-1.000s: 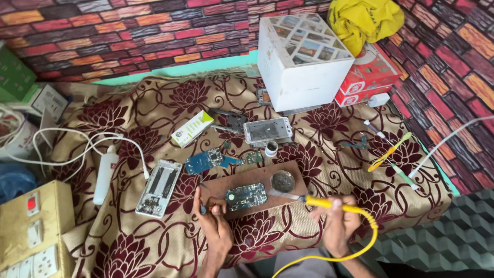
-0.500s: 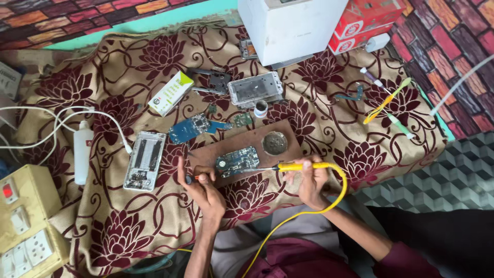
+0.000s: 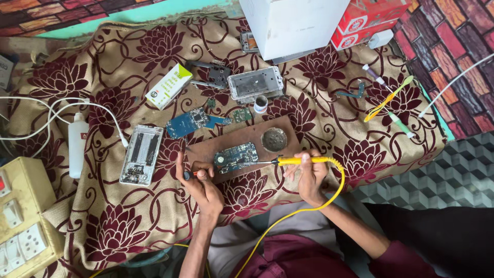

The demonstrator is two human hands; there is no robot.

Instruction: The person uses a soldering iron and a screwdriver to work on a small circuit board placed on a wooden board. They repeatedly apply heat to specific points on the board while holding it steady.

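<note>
Circuit board [image 3: 235,157] lies on a brown wooden board [image 3: 242,146] over the flowered cloth [image 3: 103,216]. Left hand [image 3: 201,184], grip pinched on a small dark tool, rests at that wooden board's left end; right hand [image 3: 309,175] grips a yellow soldering iron [image 3: 301,160], tip on the circuit board.

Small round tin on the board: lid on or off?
Off. The round tin on the wooden board shows its open inside, no lid on it.

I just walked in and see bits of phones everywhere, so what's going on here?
A person is soldering. The right hand holds a yellow soldering iron with its tip on a small circuit board lying on a brown wooden board. The left hand rests at that board's edge, pinching something small. Opened phone frames lie around on the floral cloth.
</note>
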